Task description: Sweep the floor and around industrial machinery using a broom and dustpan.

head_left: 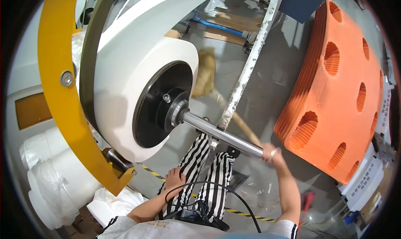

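Note:
My right hand (270,152) is closed round the wooden handle (246,127) of a mallet, close to the free end of a steel shaft (227,138). The mallet's tan head (204,72) is smeared by motion, beside the large white roll (125,113). From the roll's middle, the shaft sticks out through a black round flange (152,105) with a collar (177,113) and a bolt. My left hand (174,178) lies with fingers stretched out on my striped trouser leg (196,155), holding nothing.
A yellow curved machine arm (52,63) stands left of the roll. A chipped white bar (244,76) crosses by the shaft. Stacked orange sheets with holes (317,101) stand at right. White wrapped rolls (52,168) lie lower left. A black cable (234,193) hangs across my lap.

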A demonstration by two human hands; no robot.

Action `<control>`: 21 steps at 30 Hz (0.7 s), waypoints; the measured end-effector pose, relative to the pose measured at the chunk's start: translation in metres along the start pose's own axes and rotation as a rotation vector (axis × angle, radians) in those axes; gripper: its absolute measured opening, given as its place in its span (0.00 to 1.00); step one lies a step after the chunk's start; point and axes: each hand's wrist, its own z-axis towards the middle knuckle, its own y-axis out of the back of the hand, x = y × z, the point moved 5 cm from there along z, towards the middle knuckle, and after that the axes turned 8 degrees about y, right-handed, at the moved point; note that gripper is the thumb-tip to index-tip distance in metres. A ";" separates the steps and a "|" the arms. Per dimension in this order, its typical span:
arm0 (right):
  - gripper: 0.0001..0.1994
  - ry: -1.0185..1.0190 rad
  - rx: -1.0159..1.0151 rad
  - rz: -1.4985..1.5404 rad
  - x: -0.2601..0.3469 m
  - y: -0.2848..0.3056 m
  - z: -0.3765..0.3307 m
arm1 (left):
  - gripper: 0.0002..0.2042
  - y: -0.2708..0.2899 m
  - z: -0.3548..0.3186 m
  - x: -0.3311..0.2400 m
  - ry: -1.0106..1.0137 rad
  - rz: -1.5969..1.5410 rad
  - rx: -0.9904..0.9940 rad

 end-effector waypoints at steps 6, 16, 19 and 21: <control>0.16 0.025 -0.340 -0.123 -0.016 -0.056 -0.121 | 0.15 -0.011 -0.010 0.000 0.064 -0.023 0.050; 0.13 0.496 -0.685 0.195 0.092 -0.013 -0.029 | 0.15 -0.019 -0.014 0.008 0.110 -0.075 0.020; 0.14 0.617 -0.671 0.655 0.141 -0.005 0.063 | 0.15 -0.012 -0.012 0.013 0.138 -0.118 0.024; 0.13 0.598 -0.410 0.806 0.205 0.019 0.077 | 0.15 -0.007 -0.010 0.014 0.142 -0.117 0.024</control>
